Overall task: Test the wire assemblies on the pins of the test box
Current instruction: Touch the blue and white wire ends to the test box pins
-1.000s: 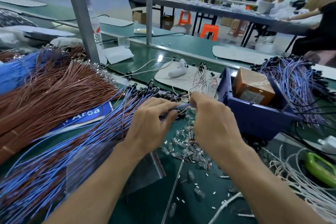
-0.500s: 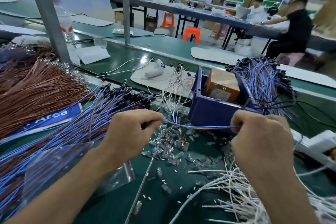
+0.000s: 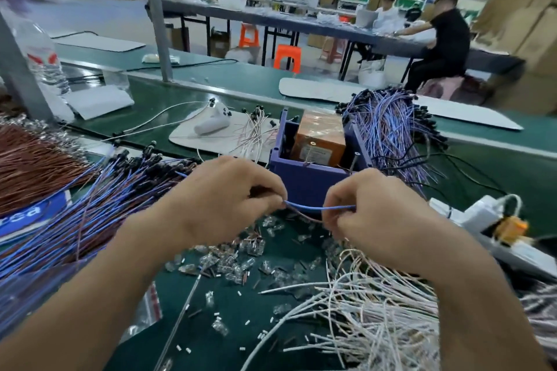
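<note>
Wire assembly [image 3: 319, 208], a blue and a brown strand, spans just in front of the blue bin [image 3: 307, 187], pinched by the left hand [image 3: 223, 199] and right hand [image 3: 382, 214], each grip narrow on it. It looks light, thin and limp, so it is best held near its ends to steer the tips onto what looks like the test box [image 3: 319, 141] inside the bin.

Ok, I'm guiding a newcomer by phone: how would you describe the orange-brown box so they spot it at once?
On the green workbench, find the dark blue bin just beyond the left hand and right hand pinching a blue wire. The box sits inside that bin. It is the only orange-brown block there, with a pale label on its near face.
</note>
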Available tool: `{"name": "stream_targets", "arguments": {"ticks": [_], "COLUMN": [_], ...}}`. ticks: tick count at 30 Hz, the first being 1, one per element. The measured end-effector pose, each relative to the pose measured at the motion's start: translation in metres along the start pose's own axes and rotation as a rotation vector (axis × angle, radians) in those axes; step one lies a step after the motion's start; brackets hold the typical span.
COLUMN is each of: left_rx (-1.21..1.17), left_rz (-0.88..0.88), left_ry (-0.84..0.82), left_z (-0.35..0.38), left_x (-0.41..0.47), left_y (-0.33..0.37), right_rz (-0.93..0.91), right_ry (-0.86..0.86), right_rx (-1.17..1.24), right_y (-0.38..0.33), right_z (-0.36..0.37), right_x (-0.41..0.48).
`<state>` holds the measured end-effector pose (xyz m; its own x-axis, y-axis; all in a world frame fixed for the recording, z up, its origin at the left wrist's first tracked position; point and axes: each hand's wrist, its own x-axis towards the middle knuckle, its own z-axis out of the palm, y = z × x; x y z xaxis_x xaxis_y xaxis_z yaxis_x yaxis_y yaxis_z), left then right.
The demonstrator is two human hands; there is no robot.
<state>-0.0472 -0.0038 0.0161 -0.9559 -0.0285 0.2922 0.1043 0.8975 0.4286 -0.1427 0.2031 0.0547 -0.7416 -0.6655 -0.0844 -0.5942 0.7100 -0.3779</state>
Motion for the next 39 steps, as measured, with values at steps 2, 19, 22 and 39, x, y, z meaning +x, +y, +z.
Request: {"name": "stream_targets", "arguments": {"ticks": [2, 19, 22, 39], "left_rx": [-0.184, -0.642, -0.669, -0.710], "left_rz": [-0.038, -0.034, -0.027, -0.127], "left_ry": [-0.105, -0.477, -0.495, 0.194], "left_z": [-0.009, -0.034, -0.037, -0.074], "left_x": [0.010, 0.030, 0.029, 0.017], "left_y": [-0.005, -0.028, -0.033, -0.049], "right_rz": [-0.046, -0.121, -0.098, 0.072], "right_ry": [-0.123, -0.239, -0.291, -0.446], "right_rx": [0.174, 0.753, 0.755, 0.224], "right_y": [0.015, 0.048, 0.043, 0.045], "right_z": [-0.007, -0.008, -0.005, -0.002], "right_x": [0.001, 0.006, 0.005, 0.005]}}
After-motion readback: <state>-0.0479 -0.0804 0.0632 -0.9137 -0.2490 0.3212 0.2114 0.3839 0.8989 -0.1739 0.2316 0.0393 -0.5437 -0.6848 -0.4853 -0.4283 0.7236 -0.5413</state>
